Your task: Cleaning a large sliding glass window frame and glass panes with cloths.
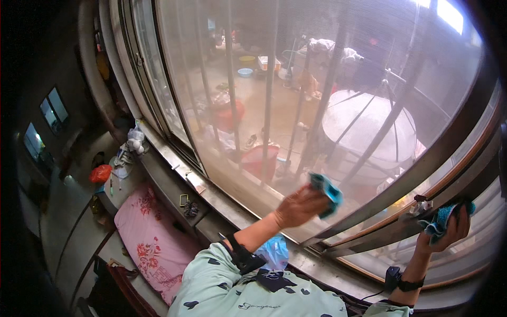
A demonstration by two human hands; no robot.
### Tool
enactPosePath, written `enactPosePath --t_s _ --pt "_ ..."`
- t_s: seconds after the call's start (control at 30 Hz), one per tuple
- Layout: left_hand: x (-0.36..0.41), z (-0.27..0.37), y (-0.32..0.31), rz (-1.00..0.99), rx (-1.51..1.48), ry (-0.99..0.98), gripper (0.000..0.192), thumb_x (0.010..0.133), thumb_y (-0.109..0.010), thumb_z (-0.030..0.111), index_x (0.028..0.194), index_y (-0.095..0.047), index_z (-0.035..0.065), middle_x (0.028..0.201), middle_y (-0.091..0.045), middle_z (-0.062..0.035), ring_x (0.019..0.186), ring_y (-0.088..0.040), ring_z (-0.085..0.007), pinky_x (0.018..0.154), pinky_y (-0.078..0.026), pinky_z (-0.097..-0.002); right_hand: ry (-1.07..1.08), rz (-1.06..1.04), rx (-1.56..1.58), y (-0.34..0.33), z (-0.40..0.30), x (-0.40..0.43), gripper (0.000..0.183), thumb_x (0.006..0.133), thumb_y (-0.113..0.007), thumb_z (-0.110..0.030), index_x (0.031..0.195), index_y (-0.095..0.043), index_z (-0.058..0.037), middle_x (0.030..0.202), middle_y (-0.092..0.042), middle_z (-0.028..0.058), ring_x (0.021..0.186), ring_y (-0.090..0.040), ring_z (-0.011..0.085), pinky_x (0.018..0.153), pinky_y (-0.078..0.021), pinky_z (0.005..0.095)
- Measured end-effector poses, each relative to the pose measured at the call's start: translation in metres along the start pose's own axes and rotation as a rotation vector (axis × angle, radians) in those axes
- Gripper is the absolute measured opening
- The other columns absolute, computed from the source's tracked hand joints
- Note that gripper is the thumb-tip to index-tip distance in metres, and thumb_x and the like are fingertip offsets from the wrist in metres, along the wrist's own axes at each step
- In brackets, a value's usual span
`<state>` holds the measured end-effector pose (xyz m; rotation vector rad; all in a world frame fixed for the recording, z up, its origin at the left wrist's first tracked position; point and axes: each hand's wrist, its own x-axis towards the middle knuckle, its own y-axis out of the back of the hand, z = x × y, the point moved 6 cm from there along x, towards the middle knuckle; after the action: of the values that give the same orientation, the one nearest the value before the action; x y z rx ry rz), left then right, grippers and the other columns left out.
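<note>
My left hand (303, 206) holds a teal cloth (326, 195) against or close to the large window screen (245, 138), near its lower right part. The hand is slightly blurred. At the right, my right hand (449, 233) grips another teal cloth (443, 222) by the window frame (427, 216), just beside a small latch (420, 205). Both arms wear black straps at the wrist or forearm. Metal bars and a cluttered room or yard show behind the screen.
A narrow sill (225, 206) runs below the window, with a light blue plastic bag (275, 251) close to my body. A pink floral cloth (158, 241) lies at the lower left. Farther back are a red plastic bag (100, 173) and white items (136, 140).
</note>
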<state>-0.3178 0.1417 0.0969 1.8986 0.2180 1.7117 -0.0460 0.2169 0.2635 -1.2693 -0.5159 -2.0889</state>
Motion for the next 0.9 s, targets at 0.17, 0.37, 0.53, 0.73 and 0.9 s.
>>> enactPosePath --t_s 0.17,0.37,0.53,0.73,0.9 --pt "-0.027 -0.117 0.059 0.219 0.326 0.391 0.035 0.08 -0.053 0.012 0.115 -0.053 0.0081 0.131 -0.037 -0.015 0.119 -0.037 -0.0356 0.101 -0.026 -0.0439 -0.002 -0.042 0.001 0.0 -0.003 -0.003 0.048 0.089 -0.036 -0.045 0.112 -0.045 -0.0039 0.12 -0.044 0.0198 0.111 -0.04 0.033 0.094 -0.0329 0.0454" --pt "-0.075 -0.24 0.124 0.383 0.331 0.624 0.039 0.085 -0.049 0.011 0.122 -0.045 0.0033 0.136 -0.029 -0.0157 0.123 -0.031 -0.0354 0.102 -0.025 -0.0393 0.037 -0.06 -0.035 0.001 0.001 -0.003 0.045 0.09 -0.035 -0.041 0.114 -0.044 -0.0037 0.119 -0.044 0.0208 0.111 -0.04 0.0339 0.093 -0.0336 0.0453" --pt "-0.145 -0.307 0.147 0.574 0.277 0.85 0.039 0.089 -0.042 0.016 0.124 -0.039 -0.0029 0.137 -0.026 -0.0191 0.127 -0.023 -0.0325 0.104 -0.02 -0.0351 0.018 -0.07 -0.046 -0.005 -0.003 -0.004 0.046 0.09 -0.035 -0.041 0.115 -0.043 -0.0034 0.121 -0.041 0.0205 0.112 -0.039 0.034 0.094 -0.0332 0.045" --pt "-0.168 -0.311 0.111 0.591 0.19 0.97 0.042 0.09 -0.041 0.019 0.125 -0.036 -0.0041 0.137 -0.024 -0.0211 0.128 -0.02 -0.0329 0.105 -0.016 -0.0359 0.023 -0.085 -0.016 -0.002 0.003 -0.008 0.045 0.09 -0.037 -0.04 0.117 -0.041 -0.0037 0.121 -0.04 0.0206 0.115 -0.038 0.0339 0.093 -0.0349 0.0434" --pt "-0.143 -0.192 0.027 0.51 -0.117 1.04 0.047 0.09 -0.039 0.018 0.131 -0.026 -0.0012 0.14 -0.019 -0.0193 0.13 -0.017 -0.0312 0.106 -0.014 -0.0359 0.016 -0.038 -0.004 -0.004 0.003 -0.009 0.05 0.088 -0.037 -0.045 0.116 -0.042 -0.0033 0.122 -0.04 0.0207 0.113 -0.039 0.0339 0.094 -0.0342 0.0431"
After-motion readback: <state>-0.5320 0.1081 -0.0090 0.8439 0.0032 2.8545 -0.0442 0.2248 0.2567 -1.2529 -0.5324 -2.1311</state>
